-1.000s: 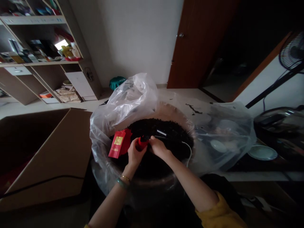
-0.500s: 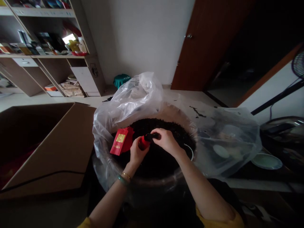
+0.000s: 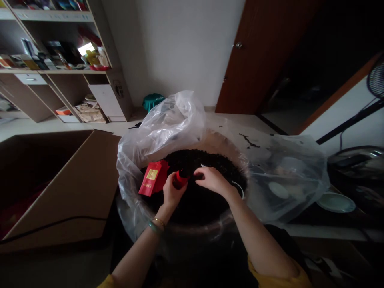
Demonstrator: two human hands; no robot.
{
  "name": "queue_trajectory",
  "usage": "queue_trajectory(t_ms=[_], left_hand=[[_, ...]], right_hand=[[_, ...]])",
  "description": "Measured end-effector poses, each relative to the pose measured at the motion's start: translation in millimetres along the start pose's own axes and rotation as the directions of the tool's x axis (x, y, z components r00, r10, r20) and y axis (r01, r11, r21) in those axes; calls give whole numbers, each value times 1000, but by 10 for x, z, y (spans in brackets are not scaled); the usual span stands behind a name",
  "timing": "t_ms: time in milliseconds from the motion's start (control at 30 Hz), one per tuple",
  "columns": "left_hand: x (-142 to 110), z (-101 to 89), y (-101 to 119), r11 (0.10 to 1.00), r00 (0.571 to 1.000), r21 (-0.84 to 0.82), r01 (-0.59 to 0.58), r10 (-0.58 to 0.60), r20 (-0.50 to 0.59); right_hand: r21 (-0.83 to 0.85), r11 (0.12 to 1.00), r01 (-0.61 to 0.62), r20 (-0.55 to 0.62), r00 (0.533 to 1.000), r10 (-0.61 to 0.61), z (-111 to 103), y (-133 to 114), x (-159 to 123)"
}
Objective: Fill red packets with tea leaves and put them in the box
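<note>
Left hand [image 3: 172, 193]'s gripping the red packet [image 3: 181, 179], right hand [image 3: 212, 180] just right of it, can't tell if it's open.

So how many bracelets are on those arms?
2: a thin, shiny gold-coloured bracelet and, nearer the elbow, a thicker, smooth pale green bracelet, both around the left wrist.

No readable text | red packet [image 3: 147, 187]: gold print [image 3: 152, 174] | teal bundle [image 3: 151, 103]: white script [image 3: 159, 98] | cabinet [image 3: 123, 107]: emblem [image 3: 118, 89]
</note>
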State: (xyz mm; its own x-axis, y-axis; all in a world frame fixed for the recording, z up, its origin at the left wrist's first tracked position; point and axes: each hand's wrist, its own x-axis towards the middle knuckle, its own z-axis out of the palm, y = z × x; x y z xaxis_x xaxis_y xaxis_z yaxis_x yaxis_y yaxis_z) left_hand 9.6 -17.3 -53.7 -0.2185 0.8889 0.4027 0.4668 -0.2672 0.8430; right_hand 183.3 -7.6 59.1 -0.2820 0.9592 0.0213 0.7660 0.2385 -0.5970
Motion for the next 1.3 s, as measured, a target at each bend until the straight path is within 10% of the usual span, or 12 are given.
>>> queue_trajectory(t_ms=[333, 767, 1300], left_hand=[[-10, -14, 3, 992, 993, -76, -98, 102, 52], [117, -82, 107, 765, 883, -467, 443, -285, 372], [350, 9, 193, 779, 866, -449, 439, -234, 441]], right_hand=[[-71, 989, 133, -10, 991, -134, 328, -119, 63], [303, 953, 14, -151, 988, 33, 189, 62, 113], [446, 893, -60, -68, 993, 101, 297, 207, 195]])
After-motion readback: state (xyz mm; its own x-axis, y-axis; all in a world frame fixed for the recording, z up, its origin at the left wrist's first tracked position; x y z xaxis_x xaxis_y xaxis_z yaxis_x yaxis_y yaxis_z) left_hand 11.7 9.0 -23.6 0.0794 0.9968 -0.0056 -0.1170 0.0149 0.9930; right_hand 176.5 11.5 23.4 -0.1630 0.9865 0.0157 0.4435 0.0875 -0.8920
